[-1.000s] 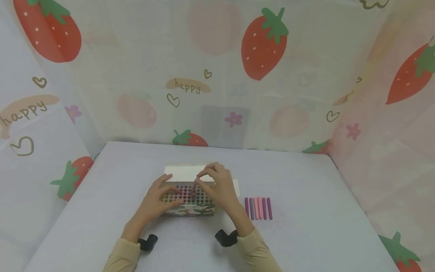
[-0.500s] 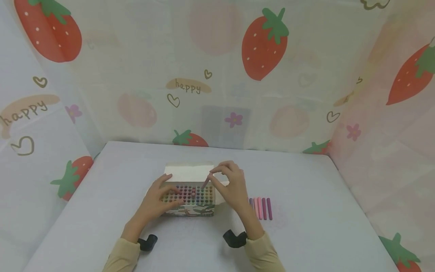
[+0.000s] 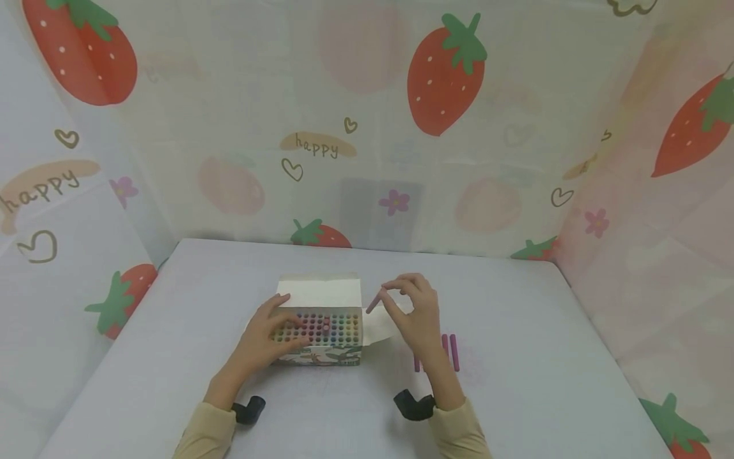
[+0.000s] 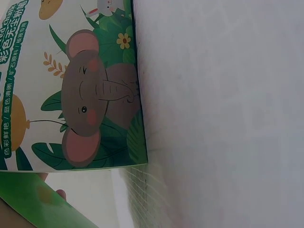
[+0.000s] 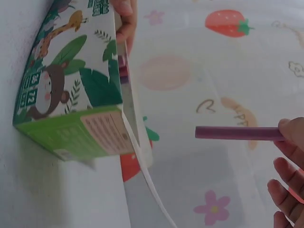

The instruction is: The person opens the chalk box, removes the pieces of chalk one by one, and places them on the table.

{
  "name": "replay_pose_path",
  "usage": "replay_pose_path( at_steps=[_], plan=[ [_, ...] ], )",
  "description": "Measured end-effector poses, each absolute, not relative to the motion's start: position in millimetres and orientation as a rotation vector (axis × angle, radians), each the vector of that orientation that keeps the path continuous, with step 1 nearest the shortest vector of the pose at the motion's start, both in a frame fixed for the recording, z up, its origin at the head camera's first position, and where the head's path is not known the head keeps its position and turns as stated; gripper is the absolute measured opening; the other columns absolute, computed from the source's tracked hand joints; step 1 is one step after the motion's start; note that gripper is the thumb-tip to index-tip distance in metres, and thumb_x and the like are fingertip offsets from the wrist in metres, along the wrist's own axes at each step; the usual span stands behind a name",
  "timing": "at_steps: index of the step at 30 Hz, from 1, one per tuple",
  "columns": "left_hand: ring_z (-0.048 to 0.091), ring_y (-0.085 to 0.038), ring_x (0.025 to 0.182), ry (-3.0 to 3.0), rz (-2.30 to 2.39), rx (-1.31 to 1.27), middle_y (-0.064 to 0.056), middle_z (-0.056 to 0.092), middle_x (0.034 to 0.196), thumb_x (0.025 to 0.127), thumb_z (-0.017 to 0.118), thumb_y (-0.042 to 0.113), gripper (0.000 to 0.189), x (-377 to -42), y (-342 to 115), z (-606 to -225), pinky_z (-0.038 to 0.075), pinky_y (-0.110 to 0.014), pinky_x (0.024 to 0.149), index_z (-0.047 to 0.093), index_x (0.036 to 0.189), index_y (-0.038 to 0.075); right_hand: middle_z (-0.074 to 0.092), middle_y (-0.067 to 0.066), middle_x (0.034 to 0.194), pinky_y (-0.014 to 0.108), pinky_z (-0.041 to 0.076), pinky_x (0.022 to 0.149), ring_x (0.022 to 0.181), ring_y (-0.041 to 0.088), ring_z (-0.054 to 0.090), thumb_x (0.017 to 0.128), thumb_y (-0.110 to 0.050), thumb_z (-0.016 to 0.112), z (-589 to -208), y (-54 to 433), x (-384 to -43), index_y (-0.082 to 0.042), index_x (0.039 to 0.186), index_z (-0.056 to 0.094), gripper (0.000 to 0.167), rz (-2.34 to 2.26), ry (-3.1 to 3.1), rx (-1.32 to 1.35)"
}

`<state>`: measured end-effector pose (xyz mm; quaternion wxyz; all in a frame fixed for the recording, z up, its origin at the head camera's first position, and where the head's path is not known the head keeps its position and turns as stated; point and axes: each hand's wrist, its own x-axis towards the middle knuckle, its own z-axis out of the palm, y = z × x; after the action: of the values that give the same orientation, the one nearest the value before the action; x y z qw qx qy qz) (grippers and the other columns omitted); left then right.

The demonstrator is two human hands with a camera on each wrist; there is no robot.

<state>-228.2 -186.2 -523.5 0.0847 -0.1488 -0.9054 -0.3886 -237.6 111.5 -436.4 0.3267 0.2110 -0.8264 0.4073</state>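
Observation:
My right hand point(image 3: 418, 312) pinches a purple chalk stick point(image 5: 235, 133) between thumb and fingertips, in the air to the right of the chalk box point(image 3: 329, 355). The box lies with its lid raised at the back, and rows of coloured chalk ends point(image 3: 346, 326) face up. One chalk end point(image 3: 326, 327) near the middle stands above the others. My left hand point(image 3: 266, 335) holds the box at its left end, thumb at the front edge and fingers over the chalk and the lid. In the left wrist view the box's elephant-printed front point(image 4: 88, 95) fills the left side.
Several chalk sticks point(image 3: 455, 352) lie in a row on the white table point(image 3: 533, 357), partly covered by my right forearm. A white side flap point(image 3: 378, 326) sticks out at the box's right end. Strawberry-print cloth point(image 3: 487, 153) hangs behind and at both sides.
My right hand has lifted the purple chalk stick from over the box and carried it rightward, past the box's right end. The left hand and the box have stayed put.

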Motion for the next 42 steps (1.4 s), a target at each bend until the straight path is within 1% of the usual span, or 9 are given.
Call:
replay_pose_path(
  at_steps=[4,12,16,21,24,28,32,36,42],
  plan=[
    [0.019,-0.034,0.139,-2.702,-1.165,-0.440,-0.003,0.030,0.149,0.071,0.071,0.058,0.033,-227,-187,-524,0.023,-0.063,0.104,0.062,0.091,0.034,0.060,0.004,0.096,0.035,0.041,0.080,0.088,0.019,0.055,0.081,-0.015,0.072,-437,122,-238,-0.011,0.092,0.069,0.012,1.086,-2.128,0.534],
    [0.018,-0.033,0.139,-2.697,-1.198,-0.436,-0.002,0.029,0.149,0.070,0.071,0.058,0.033,-226,-186,-524,0.022,-0.064,0.104,0.062,0.091,0.034,0.060,0.008,0.097,0.037,0.036,0.083,0.085,0.020,0.054,0.080,-0.011,0.072,-437,144,-235,-0.009,0.092,0.069,0.012,1.131,-2.108,0.475],
    [0.017,-0.032,0.140,-2.697,-1.203,-0.439,-0.001,0.029,0.149,0.070,0.071,0.057,0.032,-226,-186,-524,0.022,-0.064,0.104,0.062,0.091,0.035,0.059,0.008,0.098,0.038,0.036,0.084,0.086,0.021,0.053,0.081,-0.012,0.071,-441,155,-236,-0.009,0.092,0.068,0.012,1.135,-2.127,0.441],
    [0.018,-0.033,0.139,-2.693,-1.202,-0.438,-0.003,0.029,0.149,0.071,0.071,0.057,0.033,-226,-187,-523,0.022,-0.064,0.105,0.062,0.092,0.033,0.059,0.008,0.100,0.039,0.035,0.084,0.086,0.027,0.054,0.082,-0.013,0.071,-443,166,-237,-0.009,0.093,0.068,0.012,1.132,-2.152,0.413],
    [0.018,-0.033,0.140,-2.695,-1.201,-0.433,-0.003,0.029,0.149,0.071,0.071,0.057,0.034,-225,-187,-521,0.021,-0.064,0.105,0.063,0.092,0.031,0.059,0.008,0.100,0.037,0.037,0.083,0.086,0.025,0.054,0.082,-0.013,0.071,-443,173,-238,-0.009,0.093,0.068,0.013,1.117,-2.175,0.399],
    [0.017,-0.032,0.140,-2.702,-1.204,-0.427,-0.002,0.029,0.149,0.070,0.072,0.057,0.035,-226,-187,-521,0.022,-0.064,0.105,0.063,0.092,0.031,0.060,0.008,0.099,0.038,0.040,0.081,0.085,0.020,0.053,0.082,-0.013,0.071,-443,182,-237,-0.008,0.093,0.068,0.013,1.086,-2.204,0.385],
    [0.017,-0.032,0.140,-2.705,-1.207,-0.427,-0.002,0.029,0.149,0.070,0.072,0.056,0.035,-227,-187,-521,0.022,-0.064,0.105,0.063,0.092,0.031,0.061,0.008,0.097,0.039,0.037,0.080,0.083,0.023,0.054,0.081,-0.012,0.071,-445,191,-237,-0.008,0.092,0.068,0.012,1.053,-2.233,0.365],
    [0.018,-0.032,0.140,-2.705,-1.205,-0.426,-0.003,0.030,0.149,0.070,0.072,0.057,0.036,-226,-186,-520,0.021,-0.064,0.105,0.063,0.093,0.030,0.062,0.007,0.094,0.037,0.035,0.078,0.081,0.027,0.055,0.081,-0.012,0.072,-448,201,-236,-0.009,0.091,0.068,0.011,0.994,-2.276,0.338],
    [0.017,-0.033,0.140,-2.704,-1.208,-0.426,-0.003,0.030,0.149,0.070,0.072,0.056,0.036,-225,-186,-518,0.021,-0.064,0.105,0.064,0.093,0.030,0.064,0.006,0.089,0.036,0.034,0.076,0.079,0.025,0.055,0.080,-0.015,0.073,-454,216,-234,-0.009,0.089,0.069,0.011,0.930,-2.339,0.298]
  ],
)
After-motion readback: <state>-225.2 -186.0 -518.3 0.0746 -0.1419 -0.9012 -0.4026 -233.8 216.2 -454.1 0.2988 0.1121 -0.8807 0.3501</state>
